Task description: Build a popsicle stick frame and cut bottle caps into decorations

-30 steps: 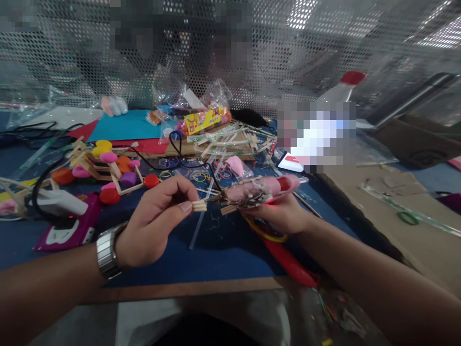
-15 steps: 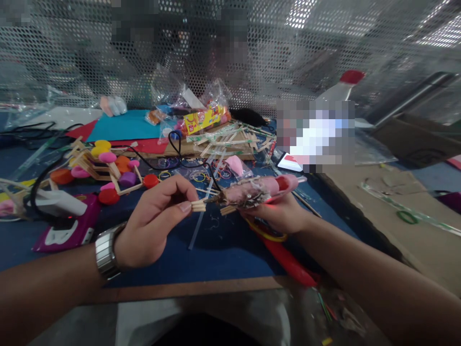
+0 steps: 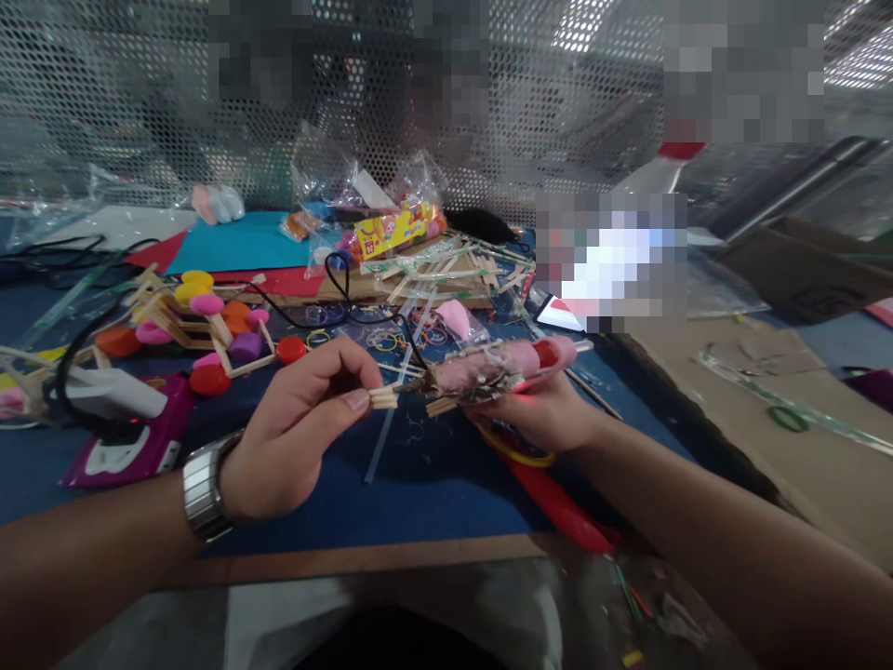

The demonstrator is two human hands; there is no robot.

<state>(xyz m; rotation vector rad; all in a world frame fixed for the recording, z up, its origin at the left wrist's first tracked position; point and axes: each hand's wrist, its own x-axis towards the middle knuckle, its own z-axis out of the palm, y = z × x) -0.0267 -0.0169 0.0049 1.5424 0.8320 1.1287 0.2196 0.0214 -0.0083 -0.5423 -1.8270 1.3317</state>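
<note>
Head view: left hand (image 3: 293, 437) pinches sticks (image 3: 384, 399) (partly hidden); right hand (image 3: 554, 416) grips glue gun (image 3: 481, 368).

Open blue tabletop (image 3: 433, 507) at 6 o'clock from nozzle of pink glue gun (image 3: 481, 370), low way in between forearms; translucent stick (image 3: 382, 442) slants across at 7. Left hand (image 3: 299, 423) blocks 9, right hand (image 3: 551, 414) blocks 3. Red object (image 3: 558, 502) narrows passage between 4 and 5. Black cable (image 3: 351, 284) loops at 11. Rubber bands (image 3: 427, 330), then stick pile (image 3: 446, 263), clutter 12. Disc-studded stick frame (image 3: 246, 347) crowds side between 9 and 10; lit screen (image 3: 564, 314) stands at 2.
</note>
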